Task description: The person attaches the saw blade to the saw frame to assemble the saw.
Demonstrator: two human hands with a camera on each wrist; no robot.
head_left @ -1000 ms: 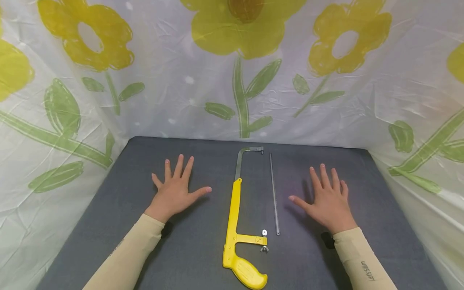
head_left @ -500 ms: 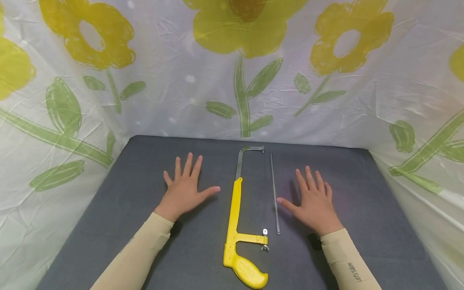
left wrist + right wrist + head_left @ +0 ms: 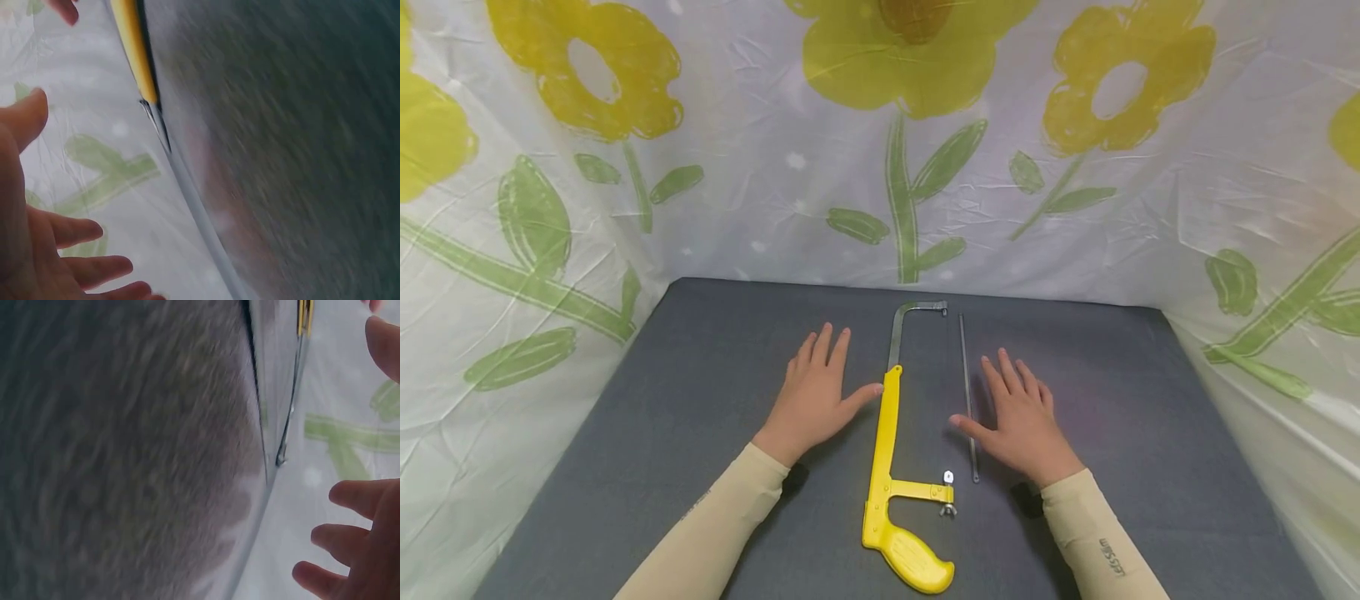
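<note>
A yellow hacksaw frame (image 3: 883, 442) lies on the dark table, its bare metal arm at the far end and its handle toward me. Just right of it lies a thin grey hacksaw blade (image 3: 966, 375), separate from the frame. My left hand (image 3: 812, 392) hovers left of the frame with fingers spread, its thumb tip close to the yellow tube; whether it touches cannot be told. The right hand (image 3: 1022, 417) is over the blade's right side, fingers extended, thumb crossing above the blade and hiding part of it. Neither hand holds anything.
The dark cloth-covered table (image 3: 715, 333) reaches back to a white curtain (image 3: 737, 208) printed with yellow flowers, which also hangs along both sides. A wing nut (image 3: 948, 509) sits on the frame's near bracket.
Both hands have moved inward, the left one rightward to the frame and the right one leftward over the blade. The frame and blade stay in place.
</note>
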